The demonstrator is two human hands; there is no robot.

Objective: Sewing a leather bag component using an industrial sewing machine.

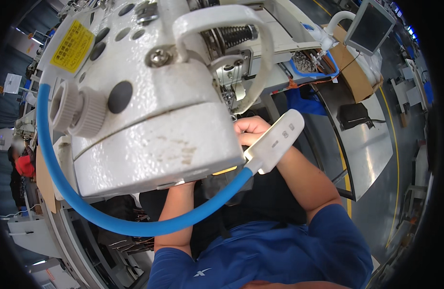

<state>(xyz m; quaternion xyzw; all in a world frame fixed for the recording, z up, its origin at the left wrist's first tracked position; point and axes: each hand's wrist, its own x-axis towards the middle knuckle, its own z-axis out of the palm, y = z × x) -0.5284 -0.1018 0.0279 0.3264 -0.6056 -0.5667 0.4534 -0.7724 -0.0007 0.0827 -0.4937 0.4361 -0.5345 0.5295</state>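
Note:
A white industrial sewing machine head [150, 130] fills the upper middle, with a side knob [84, 108] and a needle assembly [234, 91] at its right. A blue flexible tube [111, 219] loops across it to a flat white lamp [282, 135]. My right hand [248, 127] is beside the needle area, partly behind the lamp, fingers curled; what they hold is hidden. My left forearm [178, 212] disappears under the machine head, which hides that hand and whatever it touches.
A monitor [369, 26], blue tray of small parts [328, 70] and cardboard box [357, 77] sit upper right. A metal table [371, 159] with a black item [352, 115] is at right. A person in red and black [22, 166] is in the left background.

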